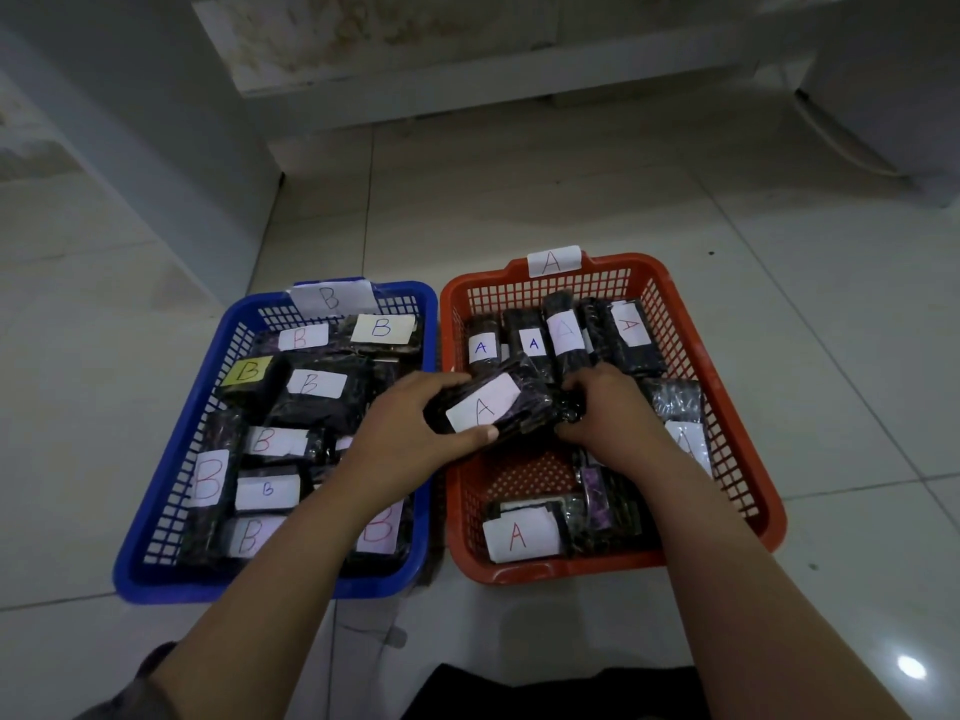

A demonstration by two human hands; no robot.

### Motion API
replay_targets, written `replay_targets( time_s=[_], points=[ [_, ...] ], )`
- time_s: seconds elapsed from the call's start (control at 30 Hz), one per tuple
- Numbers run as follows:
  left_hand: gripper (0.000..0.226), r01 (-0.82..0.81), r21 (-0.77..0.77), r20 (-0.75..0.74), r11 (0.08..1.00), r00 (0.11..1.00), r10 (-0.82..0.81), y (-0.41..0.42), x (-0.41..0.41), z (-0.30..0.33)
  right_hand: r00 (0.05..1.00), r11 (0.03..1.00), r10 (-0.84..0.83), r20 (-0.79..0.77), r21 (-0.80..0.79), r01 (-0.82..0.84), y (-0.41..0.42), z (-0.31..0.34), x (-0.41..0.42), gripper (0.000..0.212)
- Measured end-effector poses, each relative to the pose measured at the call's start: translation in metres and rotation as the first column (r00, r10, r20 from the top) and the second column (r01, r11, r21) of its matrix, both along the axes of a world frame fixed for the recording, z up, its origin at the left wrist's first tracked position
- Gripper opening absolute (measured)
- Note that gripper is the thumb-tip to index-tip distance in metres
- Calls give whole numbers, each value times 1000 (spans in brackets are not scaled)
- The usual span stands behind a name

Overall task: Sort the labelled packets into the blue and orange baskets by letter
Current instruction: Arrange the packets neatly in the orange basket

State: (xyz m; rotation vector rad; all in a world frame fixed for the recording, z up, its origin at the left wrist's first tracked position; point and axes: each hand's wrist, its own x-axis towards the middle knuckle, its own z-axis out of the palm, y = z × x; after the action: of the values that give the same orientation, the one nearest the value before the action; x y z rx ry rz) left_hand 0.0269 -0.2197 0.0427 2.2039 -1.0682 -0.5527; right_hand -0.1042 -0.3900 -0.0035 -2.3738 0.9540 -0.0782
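Observation:
A dark packet with a white label "A" (pixel 488 405) is held over the orange basket (pixel 748 459), near its left wall. My left hand (pixel 410 428) grips the packet's left end, thumb along its lower edge. My right hand (pixel 608 413) holds its right end. The orange basket carries an "A" tag (pixel 553 260) on its far rim and holds several dark packets marked A. The blue basket (pixel 171 449) to the left has a "B" tag (pixel 330 298) and is filled with several packets marked B.
Both baskets stand side by side on a pale tiled floor (pixel 519 200). A white wall base and low ledge (pixel 415 96) run along the far side. A white cable (pixel 841 142) lies at the far right. My dark clothing (pixel 519 693) shows at the bottom edge.

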Motion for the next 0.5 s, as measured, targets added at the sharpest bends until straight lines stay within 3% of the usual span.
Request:
replay_targets(
  time_s=[0.23,0.4,0.5],
  points=[
    [65,66,46,-5,997,998,-66,-11,3,2,992,998,-65,109,34,62,-3,-8,-2,45],
    [67,86,26,-9,996,996,-86,-14,5,1,993,983,-84,87,173,68,-8,-1,-9,42],
    [67,74,-5,-15,997,997,-74,-11,8,-1,984,990,-99,149,118,82,-22,18,-27,27]
  ],
)
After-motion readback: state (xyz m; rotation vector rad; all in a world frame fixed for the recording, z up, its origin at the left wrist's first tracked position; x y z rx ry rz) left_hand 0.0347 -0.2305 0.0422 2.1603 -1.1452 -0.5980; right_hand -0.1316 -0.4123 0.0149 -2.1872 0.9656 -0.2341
